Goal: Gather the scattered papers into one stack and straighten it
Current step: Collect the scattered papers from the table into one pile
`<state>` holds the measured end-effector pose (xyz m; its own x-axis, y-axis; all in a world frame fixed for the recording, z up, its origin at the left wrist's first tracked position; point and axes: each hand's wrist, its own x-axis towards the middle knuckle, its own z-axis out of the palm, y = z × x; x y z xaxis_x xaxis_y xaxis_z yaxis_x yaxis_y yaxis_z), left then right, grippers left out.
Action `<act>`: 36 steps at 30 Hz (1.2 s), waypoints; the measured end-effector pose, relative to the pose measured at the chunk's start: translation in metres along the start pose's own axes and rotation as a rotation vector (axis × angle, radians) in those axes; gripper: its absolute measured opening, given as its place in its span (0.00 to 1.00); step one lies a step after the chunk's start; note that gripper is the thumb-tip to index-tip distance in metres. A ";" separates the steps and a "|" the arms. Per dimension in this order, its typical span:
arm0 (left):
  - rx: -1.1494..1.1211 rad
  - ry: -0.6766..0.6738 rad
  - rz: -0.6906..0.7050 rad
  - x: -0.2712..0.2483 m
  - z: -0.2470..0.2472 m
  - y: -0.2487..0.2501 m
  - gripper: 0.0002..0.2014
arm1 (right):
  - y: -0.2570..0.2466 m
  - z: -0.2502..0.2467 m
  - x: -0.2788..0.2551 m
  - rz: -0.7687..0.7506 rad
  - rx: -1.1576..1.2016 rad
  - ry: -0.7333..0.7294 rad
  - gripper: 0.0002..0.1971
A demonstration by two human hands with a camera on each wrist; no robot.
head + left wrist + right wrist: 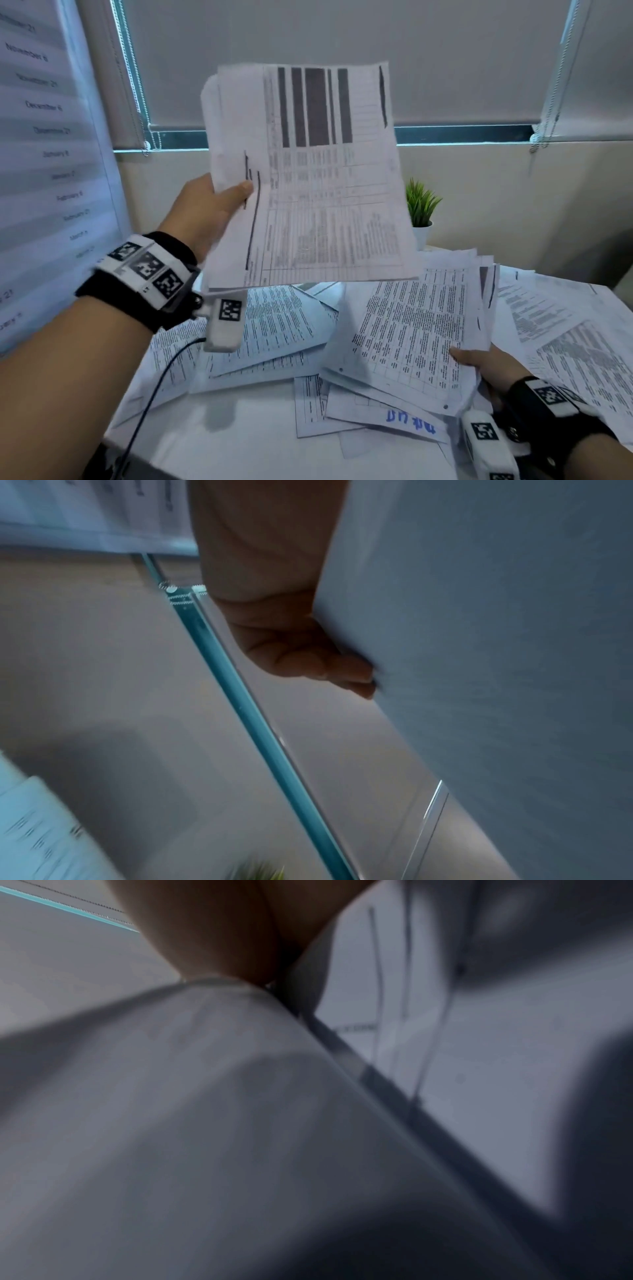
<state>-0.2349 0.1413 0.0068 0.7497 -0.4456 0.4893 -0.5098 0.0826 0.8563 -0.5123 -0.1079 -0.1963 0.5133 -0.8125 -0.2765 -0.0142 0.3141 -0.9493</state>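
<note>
This looks like an office. Printed forms and tables lie spread over a white table below the left hand, and a big wall sheet listing months and dates hangs just to the left of that hand. Beyond the hand a grey roller blind with bead chains covers the window, and a small potted plant stands to its right, by the wall.

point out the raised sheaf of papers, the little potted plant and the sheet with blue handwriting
raised sheaf of papers point(308, 192): head view, middle of the printed front sheet.
potted plant point(420, 205): head view, green leaves above the white pot.
sheet with blue handwriting point(409, 422): head view, on the blue writing.
</note>
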 end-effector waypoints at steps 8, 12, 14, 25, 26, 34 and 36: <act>0.154 -0.339 -0.255 -0.039 0.095 -0.073 0.06 | -0.013 0.006 -0.014 0.015 0.025 0.041 0.21; 0.244 -0.438 -0.417 -0.059 0.129 -0.112 0.11 | -0.005 -0.001 -0.002 -0.003 -0.105 0.013 0.18; 0.252 -0.511 -0.443 -0.063 0.136 -0.124 0.13 | -0.006 -0.001 -0.004 -0.019 -0.150 0.002 0.14; 0.133 -0.607 -0.426 -0.070 0.149 -0.125 0.22 | -0.023 0.002 -0.023 0.047 0.141 -0.067 0.19; 0.108 -0.595 -0.398 -0.071 0.150 -0.123 0.23 | -0.021 0.002 -0.023 0.058 0.100 -0.108 0.18; 0.466 -0.756 -0.367 -0.053 0.117 -0.094 0.25 | -0.006 0.004 -0.017 0.041 -0.113 0.022 0.34; 0.710 -0.726 -0.352 -0.039 0.094 -0.105 0.29 | -0.009 0.005 -0.018 0.039 -0.139 0.041 0.21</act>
<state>-0.2504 0.0658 -0.1174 0.5912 -0.7858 -0.1816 -0.6184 -0.5862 0.5234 -0.5172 -0.0937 -0.1817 0.4741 -0.8213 -0.3173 -0.1540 0.2774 -0.9483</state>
